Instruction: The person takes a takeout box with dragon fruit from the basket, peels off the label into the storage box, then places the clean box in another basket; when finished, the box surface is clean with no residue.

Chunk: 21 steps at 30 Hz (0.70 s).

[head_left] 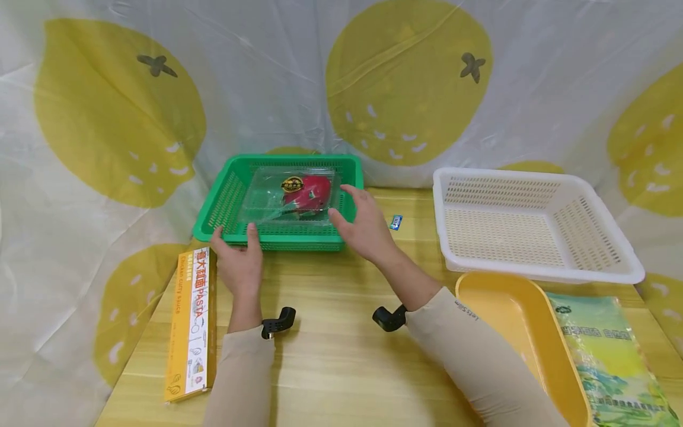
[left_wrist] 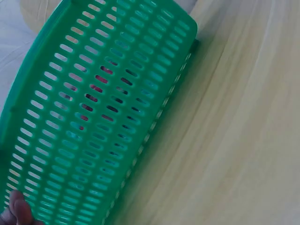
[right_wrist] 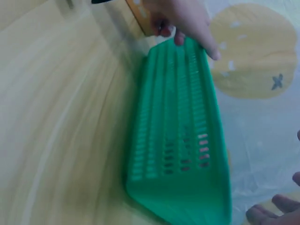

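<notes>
A green basket [head_left: 288, 244] stands at the back left of the table. Inside it lies a clear plastic container [head_left: 261, 193] with a black-and-gold label and something red showing through. At the basket's front left corner, my left hand [head_left: 240, 264] holds the rim; the right wrist view shows its thumb over the edge and other fingers bent against the outer wall. My right hand [head_left: 365, 225] spreads its fingers beside the container's right end, above the basket's right side. Whether a fingertip touches the container cannot be told.
A yellow pasta box [head_left: 184, 326] lies left of my left forearm. To the right are a white basket [head_left: 539, 274], a yellow tub [head_left: 512, 314] partly under my right sleeve and a green-yellow packet [head_left: 613, 356]. A small blue-white packet [head_left: 396, 222] lies behind my right hand.
</notes>
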{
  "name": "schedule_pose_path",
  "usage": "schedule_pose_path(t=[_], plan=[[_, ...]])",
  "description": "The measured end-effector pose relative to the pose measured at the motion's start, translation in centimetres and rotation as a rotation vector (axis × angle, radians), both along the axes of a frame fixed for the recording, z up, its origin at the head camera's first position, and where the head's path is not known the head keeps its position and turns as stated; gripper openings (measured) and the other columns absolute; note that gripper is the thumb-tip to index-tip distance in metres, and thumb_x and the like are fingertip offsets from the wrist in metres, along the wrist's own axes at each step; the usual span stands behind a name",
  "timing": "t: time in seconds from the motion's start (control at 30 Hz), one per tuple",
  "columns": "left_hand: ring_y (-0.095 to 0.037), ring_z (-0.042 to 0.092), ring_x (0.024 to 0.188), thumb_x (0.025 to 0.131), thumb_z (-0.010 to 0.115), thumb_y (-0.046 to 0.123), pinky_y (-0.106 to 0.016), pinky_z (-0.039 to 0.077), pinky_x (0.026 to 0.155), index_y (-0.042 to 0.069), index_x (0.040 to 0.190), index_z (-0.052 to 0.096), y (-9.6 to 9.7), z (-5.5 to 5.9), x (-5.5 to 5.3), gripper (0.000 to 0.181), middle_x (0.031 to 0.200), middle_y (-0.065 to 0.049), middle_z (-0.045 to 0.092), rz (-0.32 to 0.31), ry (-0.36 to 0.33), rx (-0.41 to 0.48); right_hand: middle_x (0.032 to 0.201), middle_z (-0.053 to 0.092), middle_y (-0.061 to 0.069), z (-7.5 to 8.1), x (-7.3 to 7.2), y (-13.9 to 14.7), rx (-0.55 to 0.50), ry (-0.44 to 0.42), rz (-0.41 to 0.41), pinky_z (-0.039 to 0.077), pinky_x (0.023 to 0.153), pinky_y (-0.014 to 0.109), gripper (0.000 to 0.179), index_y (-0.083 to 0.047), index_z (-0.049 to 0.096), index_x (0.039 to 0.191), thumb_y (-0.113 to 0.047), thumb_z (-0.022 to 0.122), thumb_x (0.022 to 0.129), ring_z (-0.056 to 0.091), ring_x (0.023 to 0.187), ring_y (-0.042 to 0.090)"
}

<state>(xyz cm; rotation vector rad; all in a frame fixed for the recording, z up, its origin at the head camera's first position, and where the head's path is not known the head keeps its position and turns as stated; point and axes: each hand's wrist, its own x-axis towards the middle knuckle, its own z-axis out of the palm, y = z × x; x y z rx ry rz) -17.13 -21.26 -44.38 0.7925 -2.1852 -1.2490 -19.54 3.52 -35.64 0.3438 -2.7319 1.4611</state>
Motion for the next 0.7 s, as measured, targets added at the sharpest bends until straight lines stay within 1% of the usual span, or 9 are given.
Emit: schedule_pose_path(t=[0.07, 0.13, 0.2, 0.3, 0.37, 0.47, 0.53, 0.63, 0.7], plan=[[-0.023, 0.055, 0.072, 0.093, 0.055, 0.070, -0.038, 0.039, 0.064, 0.022, 0.154, 0.033, 0.0, -0.8, -0.3, 0.081, 0.079, -0.006, 0.056, -0.028, 0.103, 0.039, 0.161, 0.039, 0.008, -0.6, -0.5, -0.9, -0.066, -0.009, -0.012, 0.038, 0.119, 0.055, 0.060, -0.018, 0.043, 0.154, -0.038, 0.062, 0.101, 0.040, 0.147, 0.032], [-0.018, 0.051, 0.071, 0.094, 0.058, 0.065, -0.035, 0.039, 0.065, 0.022, 0.151, 0.035, 0.1, -1.2, -0.4, 0.075, 0.080, -0.004, 0.053, -0.058, 0.173, 0.083, 0.161, 0.038, 0.009, -1.2, -1.1, -1.7, -0.104, -0.020, -0.025, 0.038, 0.119, 0.055, 0.059, -0.017, 0.044, 0.153, -0.036, 0.062, 0.100, 0.039, 0.148, 0.033], [-0.014, 0.048, 0.069, 0.096, 0.059, 0.060, -0.031, 0.039, 0.064, 0.021, 0.150, 0.036, 0.1, -1.4, -0.5, 0.071, 0.078, -0.002, 0.050, -0.081, 0.218, 0.128, 0.162, 0.035, 0.010, -1.6, -1.7, -2.6, -0.132, -0.038, -0.039, 0.037, 0.120, 0.055, 0.059, -0.016, 0.044, 0.153, -0.035, 0.062, 0.100, 0.037, 0.149, 0.034], [-0.011, 0.048, 0.059, 0.098, 0.061, 0.052, -0.026, 0.043, 0.058, 0.021, 0.149, 0.035, 0.2, -1.8, -0.6, 0.064, 0.072, 0.000, 0.047, -0.128, 0.280, 0.213, 0.164, 0.031, 0.012, -2.0, -2.8, -3.5, -0.168, -0.080, -0.066, 0.036, 0.120, 0.057, 0.060, -0.015, 0.044, 0.153, -0.035, 0.062, 0.100, 0.033, 0.151, 0.035], [-0.013, 0.049, 0.052, 0.100, 0.062, 0.046, -0.024, 0.046, 0.054, 0.019, 0.149, 0.034, 0.2, -2.0, -0.7, 0.063, 0.068, 0.002, 0.048, -0.162, 0.320, 0.266, 0.165, 0.031, 0.013, -2.1, -3.7, -4.0, -0.194, -0.106, -0.087, 0.036, 0.121, 0.056, 0.062, -0.015, 0.042, 0.154, -0.036, 0.063, 0.099, 0.031, 0.152, 0.035], [-0.019, 0.052, 0.047, 0.100, 0.062, 0.043, -0.027, 0.050, 0.052, 0.015, 0.150, 0.033, 0.1, -2.1, -0.8, 0.065, 0.065, 0.002, 0.049, -0.192, 0.347, 0.309, 0.164, 0.033, 0.012, -2.3, -4.8, -4.5, -0.247, -0.164, -0.123, 0.038, 0.119, 0.054, 0.064, -0.016, 0.041, 0.155, -0.037, 0.064, 0.099, 0.033, 0.151, 0.033], [-0.020, 0.052, 0.048, 0.100, 0.063, 0.043, -0.028, 0.051, 0.052, 0.013, 0.151, 0.032, 0.1, -2.2, -0.8, 0.066, 0.066, 0.002, 0.050, -0.200, 0.352, 0.313, 0.163, 0.035, 0.012, -2.4, -5.5, -4.8, -0.291, -0.208, -0.139, 0.043, 0.117, 0.051, 0.066, -0.017, 0.039, 0.156, -0.038, 0.065, 0.099, 0.042, 0.145, 0.032], [-0.019, 0.052, 0.050, 0.100, 0.062, 0.046, -0.027, 0.051, 0.054, 0.019, 0.150, 0.033, 0.0, -2.2, -0.8, 0.064, 0.069, 0.002, 0.049, -0.197, 0.346, 0.303, 0.160, 0.039, 0.015, -2.5, -6.1, -5.2, -0.373, -0.289, -0.142, 0.047, 0.113, 0.049, 0.072, -0.020, 0.034, 0.158, -0.036, 0.068, 0.098, 0.056, 0.131, 0.034], [-0.015, 0.050, 0.051, 0.100, 0.061, 0.047, -0.025, 0.050, 0.054, 0.023, 0.150, 0.034, -0.1, -2.2, -0.7, 0.062, 0.071, 0.002, 0.049, -0.196, 0.348, 0.297, 0.160, 0.039, 0.016, -2.6, -6.4, -5.4, -0.416, -0.346, -0.132, 0.047, 0.113, 0.049, 0.075, -0.022, 0.030, 0.160, -0.035, 0.069, 0.098, 0.059, 0.127, 0.035]])
